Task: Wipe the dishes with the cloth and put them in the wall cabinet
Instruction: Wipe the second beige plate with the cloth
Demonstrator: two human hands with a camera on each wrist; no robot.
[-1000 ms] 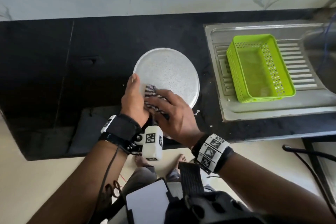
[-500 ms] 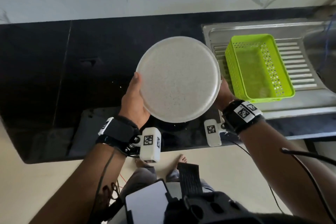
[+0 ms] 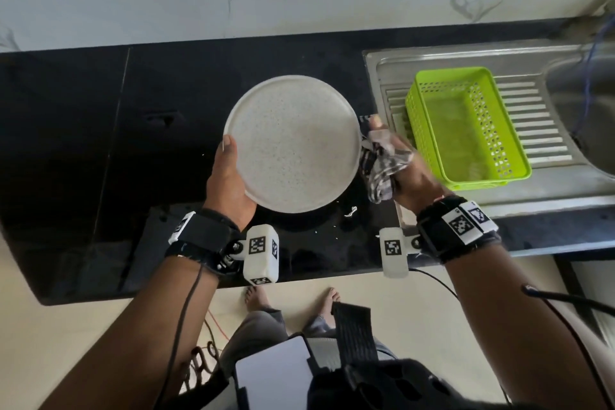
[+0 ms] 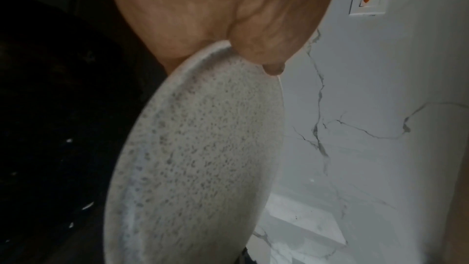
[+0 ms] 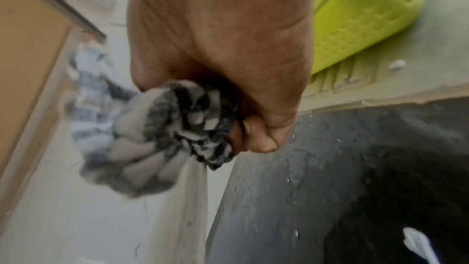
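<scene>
Plate could slip onto the desk below it: only the left hand pinches its rim, while the right hand beside it clutches the cloth.

head view: soft, even daylight; glossy black tabletop mirrors pale patches; straight edges bow near the frame borders. right hand smeared by motion. both wrist views dim, grainy, soft; cloth blurred at its far end.
</scene>
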